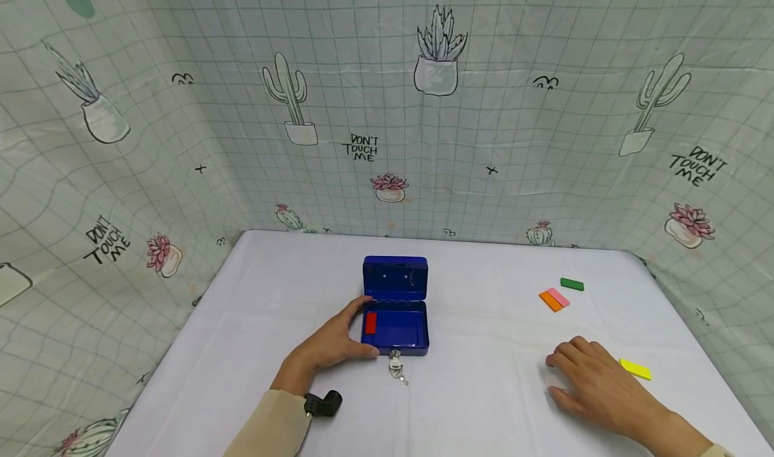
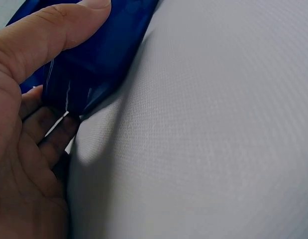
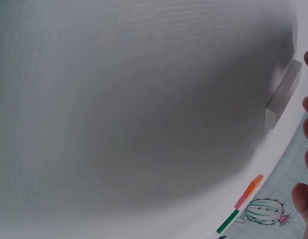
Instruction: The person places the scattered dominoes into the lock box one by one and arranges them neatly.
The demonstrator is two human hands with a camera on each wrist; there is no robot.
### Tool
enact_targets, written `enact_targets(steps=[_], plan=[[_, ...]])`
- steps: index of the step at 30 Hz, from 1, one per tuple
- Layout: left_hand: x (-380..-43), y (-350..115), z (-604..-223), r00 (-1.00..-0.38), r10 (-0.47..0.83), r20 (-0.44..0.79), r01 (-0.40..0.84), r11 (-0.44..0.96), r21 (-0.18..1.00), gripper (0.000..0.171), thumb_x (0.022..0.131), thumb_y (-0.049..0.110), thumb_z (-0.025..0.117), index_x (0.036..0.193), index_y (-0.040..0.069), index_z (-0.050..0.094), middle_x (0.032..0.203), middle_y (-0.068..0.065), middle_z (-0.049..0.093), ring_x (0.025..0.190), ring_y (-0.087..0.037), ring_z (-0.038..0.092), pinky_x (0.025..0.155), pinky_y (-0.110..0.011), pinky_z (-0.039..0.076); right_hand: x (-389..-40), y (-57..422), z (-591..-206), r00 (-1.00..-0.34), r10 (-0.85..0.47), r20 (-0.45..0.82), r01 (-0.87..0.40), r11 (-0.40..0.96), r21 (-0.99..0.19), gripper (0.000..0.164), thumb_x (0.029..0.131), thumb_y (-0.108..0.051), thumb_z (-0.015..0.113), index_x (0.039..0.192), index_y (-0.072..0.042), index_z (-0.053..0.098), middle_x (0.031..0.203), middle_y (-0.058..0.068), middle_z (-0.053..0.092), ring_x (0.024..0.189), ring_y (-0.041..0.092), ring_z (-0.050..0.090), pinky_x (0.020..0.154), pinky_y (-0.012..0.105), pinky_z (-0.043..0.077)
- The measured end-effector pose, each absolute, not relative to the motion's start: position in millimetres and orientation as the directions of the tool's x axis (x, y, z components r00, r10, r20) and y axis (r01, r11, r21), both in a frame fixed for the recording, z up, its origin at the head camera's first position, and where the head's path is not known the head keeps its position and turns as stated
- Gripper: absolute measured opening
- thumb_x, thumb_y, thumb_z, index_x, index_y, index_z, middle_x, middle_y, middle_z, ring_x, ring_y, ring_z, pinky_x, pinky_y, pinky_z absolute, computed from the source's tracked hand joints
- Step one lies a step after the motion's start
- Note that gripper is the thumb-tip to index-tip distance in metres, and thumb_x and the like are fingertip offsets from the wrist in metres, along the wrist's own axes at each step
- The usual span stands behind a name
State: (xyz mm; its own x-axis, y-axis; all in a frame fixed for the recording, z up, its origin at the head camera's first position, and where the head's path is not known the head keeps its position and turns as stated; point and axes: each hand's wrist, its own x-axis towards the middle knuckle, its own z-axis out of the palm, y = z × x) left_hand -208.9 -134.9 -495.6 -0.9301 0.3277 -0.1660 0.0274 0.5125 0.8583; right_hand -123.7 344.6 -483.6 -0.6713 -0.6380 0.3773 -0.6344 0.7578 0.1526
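A blue metal cash box [image 1: 402, 328] stands on the table with its lid [image 1: 395, 279] raised. Inside, along the left wall, lies a red block [image 1: 371, 323]. My left hand [image 1: 331, 336] grips the box's left side, thumb at the front and fingers toward the hinge. Keys [image 1: 397, 369] hang from the front lock. Off to the right, my right hand [image 1: 595, 383] is over the table, fingers loosely bent and holding nothing. A yellow block [image 1: 635, 369] lies beside it. The right wrist view shows a pale block [image 3: 283, 94] near the fingertips; I cannot make it out in the head view.
Beyond the right hand, an orange block [image 1: 550, 301] and a pink block [image 1: 559, 297] lie side by side, with a green block [image 1: 572, 284] farther back. A white cloth [image 1: 478, 403] covers the table, and patterned fabric [image 1: 387, 107] surrounds its back and sides.
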Motion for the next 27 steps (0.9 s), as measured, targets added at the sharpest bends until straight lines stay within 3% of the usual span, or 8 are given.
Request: enact_targets(steps=[5,7,10,16,22,27], plan=[[-208.4,-134.5,-495.2,-0.930,0.326,-0.168,0.022,0.507,0.861,0.110,0.074,0.033,0.097,0.165,0.028,0.034,0.173,-0.011,0.030,0.161,-0.039,0.025,0.127,-0.068,0.020,-124.1,345.8,-487.2,-0.667,-0.647,0.370,-0.640,0.752,0.160,0.029,0.092,-0.047,0.077,0.101,-0.022,0.068,0.096,-0.013,0.057,0.092,0.011,0.049,0.080,0.035,0.044],[-208.0,-134.3,-494.7,-0.930,0.326,-0.168,0.021,0.505,0.863,0.110,0.074,0.032,0.097,0.165,0.027,0.034,0.173,-0.012,0.030,0.161,-0.039,0.025,0.127,-0.068,0.020,-124.7,346.5,-488.9,-0.657,-0.654,0.375,-0.649,0.744,0.158,0.034,0.102,-0.055,0.062,0.100,-0.021,0.068,0.096,-0.012,0.057,0.091,0.011,0.049,0.079,0.034,0.043],[-207.9,-134.3,-494.7,-0.932,0.323,-0.167,0.022,0.507,0.862,0.111,0.074,0.033,0.097,0.165,0.027,0.034,0.173,-0.012,0.030,0.161,-0.039,0.025,0.127,-0.067,0.020,-125.0,346.4,-490.9,-0.649,-0.661,0.378,-0.659,0.736,0.155,0.050,0.109,-0.059,0.040,0.099,-0.020,0.069,0.095,-0.012,0.058,0.091,0.011,0.049,0.077,0.033,0.042],[-207.8,-134.7,-494.4,-0.932,0.319,-0.172,0.016,0.509,0.861,0.110,0.074,0.033,0.097,0.165,0.027,0.034,0.173,-0.011,0.030,0.161,-0.038,0.025,0.127,-0.067,0.020,-124.1,344.1,-492.0,-0.650,-0.661,0.374,-0.665,0.733,0.140,0.066,0.111,-0.054,0.014,0.100,-0.024,0.072,0.099,-0.012,0.059,0.093,0.011,0.051,0.077,0.034,0.045],[-208.0,-135.1,-494.6,-0.931,0.319,-0.177,0.013,0.513,0.858,0.111,0.074,0.034,0.097,0.165,0.028,0.034,0.174,-0.010,0.030,0.161,-0.038,0.025,0.127,-0.067,0.020,-122.4,345.2,-490.6,-0.656,-0.656,0.373,-0.654,0.741,0.154,0.064,0.113,-0.047,0.012,0.103,-0.026,0.071,0.101,-0.010,0.059,0.095,0.013,0.053,0.080,0.038,0.048],[-208.1,-135.0,-495.3,-0.931,0.320,-0.176,0.015,0.516,0.856,0.111,0.074,0.036,0.097,0.165,0.029,0.034,0.174,-0.010,0.029,0.161,-0.038,0.024,0.127,-0.067,0.020,-122.8,352.4,-489.5,-0.685,-0.617,0.388,-0.606,0.778,0.168,0.056,0.108,-0.057,0.034,0.108,-0.014,0.069,0.101,-0.003,0.062,0.094,0.019,0.054,0.078,0.041,0.046]])
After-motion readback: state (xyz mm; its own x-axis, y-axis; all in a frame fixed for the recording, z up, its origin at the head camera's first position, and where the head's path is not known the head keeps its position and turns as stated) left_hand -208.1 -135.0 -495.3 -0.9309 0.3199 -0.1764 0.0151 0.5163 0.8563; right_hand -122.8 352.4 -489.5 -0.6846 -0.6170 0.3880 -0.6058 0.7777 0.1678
